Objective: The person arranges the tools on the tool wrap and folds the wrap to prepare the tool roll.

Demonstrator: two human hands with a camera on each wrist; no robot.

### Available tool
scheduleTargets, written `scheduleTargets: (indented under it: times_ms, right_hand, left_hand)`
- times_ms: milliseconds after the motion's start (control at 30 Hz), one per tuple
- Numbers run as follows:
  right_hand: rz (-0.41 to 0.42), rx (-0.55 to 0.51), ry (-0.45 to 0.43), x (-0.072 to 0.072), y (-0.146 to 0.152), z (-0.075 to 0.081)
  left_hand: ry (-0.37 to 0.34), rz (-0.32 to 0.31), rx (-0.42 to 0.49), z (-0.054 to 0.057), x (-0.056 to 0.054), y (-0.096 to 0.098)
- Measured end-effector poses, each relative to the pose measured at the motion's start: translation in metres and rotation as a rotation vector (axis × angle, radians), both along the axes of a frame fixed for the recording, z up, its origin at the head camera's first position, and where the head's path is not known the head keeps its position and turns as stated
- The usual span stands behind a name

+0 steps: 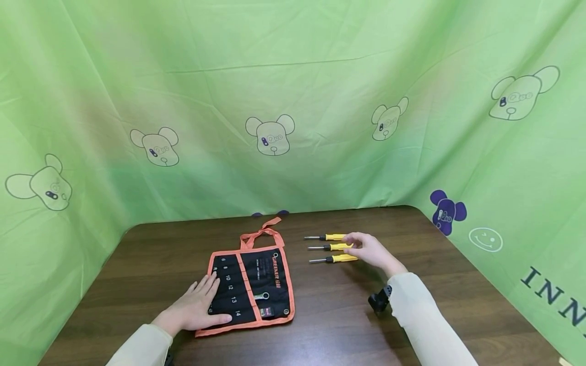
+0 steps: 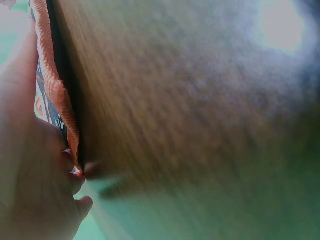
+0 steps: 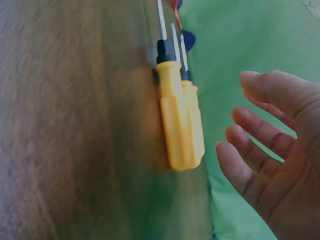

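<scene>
A black tool pouch (image 1: 270,272) with orange edging lies flat on the table, printed with size numbers. My left hand (image 1: 194,305) rests on its left side with fingers spread; in the left wrist view the fingers (image 2: 45,150) lie along the pouch's orange edge (image 2: 57,95). To the right, three yellow-handled screwdrivers lie in a row, shafts pointing left: a far one (image 1: 333,237), a middle one (image 1: 336,247) and a near one (image 1: 342,258). My right hand (image 1: 371,250) hovers over the handle ends, its loosely bent fingers (image 3: 260,130) apart from the handles (image 3: 177,120) in the right wrist view.
The brown wooden table (image 1: 320,315) ends at a green curtain (image 1: 320,183) that hangs behind and on both sides. Orange tie straps (image 1: 263,233) stick out beyond the pouch's far edge. A wrench's ring end (image 1: 264,296) shows in a pouch pocket.
</scene>
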State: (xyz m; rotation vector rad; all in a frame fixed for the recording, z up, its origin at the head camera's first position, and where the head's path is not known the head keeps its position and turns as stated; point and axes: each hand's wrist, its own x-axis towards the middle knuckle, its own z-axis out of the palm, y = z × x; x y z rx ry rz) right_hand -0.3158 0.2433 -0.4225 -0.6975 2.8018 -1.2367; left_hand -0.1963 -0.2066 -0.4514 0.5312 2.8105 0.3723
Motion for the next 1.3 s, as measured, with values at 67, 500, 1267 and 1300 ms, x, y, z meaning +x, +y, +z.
scheduleTargets:
  times_ms: [67,500,1267,1300]
  right_hand:
    - [-0.009,-0.010,-0.029,-0.001,0.002,-0.002]
    - [-0.025,-0.009,-0.095,-0.006,0.007,-0.018]
    - [-0.037,0.106,-0.114,-0.010,0.006,-0.028]
    - [-0.038,0.113,-0.106,-0.010,0.006,-0.029]
  left_hand:
    - [-0.001,-0.002,0.006,0.000,0.000,0.000]
    - [0.006,0.003,-0.007,0.001,-0.002,0.001]
    - [-0.015,0.007,0.001,0.002,0.001,0.001]
    - [-0.015,0.008,0.002,0.002,0.001,0.001]
